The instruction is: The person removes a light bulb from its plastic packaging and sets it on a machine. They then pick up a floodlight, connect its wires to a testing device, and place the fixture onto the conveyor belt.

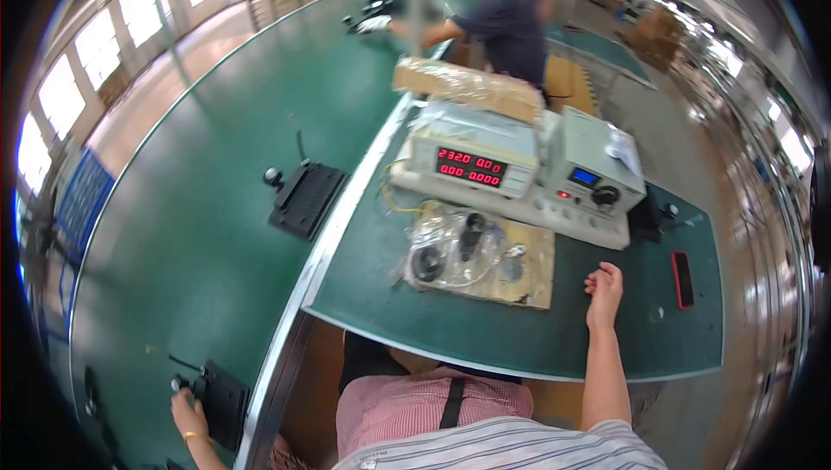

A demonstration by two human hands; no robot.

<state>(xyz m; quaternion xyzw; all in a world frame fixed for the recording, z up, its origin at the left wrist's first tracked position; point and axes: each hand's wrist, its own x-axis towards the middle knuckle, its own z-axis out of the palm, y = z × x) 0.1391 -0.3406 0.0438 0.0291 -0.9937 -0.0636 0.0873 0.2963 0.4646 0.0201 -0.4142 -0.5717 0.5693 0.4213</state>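
At the lower left, my left hand [189,412] has its fingers closed around the knob end of a black flat device [227,405] on the green conveyor belt [182,297]. The device has a ridged black body, a round knob and a short lead. My right hand [604,295] rests on the green worktable [589,340], fingers loosely bent and apart, with nothing in them. To its left lies a cardboard sheet [537,275] bearing a clear plastic bag [467,271] with black round parts and a cable. A red-edged phone [682,280] lies to its right.
A power meter [472,154] with red digits and a grey instrument [597,163] with a blue screen and dial stand on white foam [606,229]. Another black device [308,200] sits farther up the belt. A metal rail [316,267] divides belt and table. A co-worker [511,28] stands beyond.
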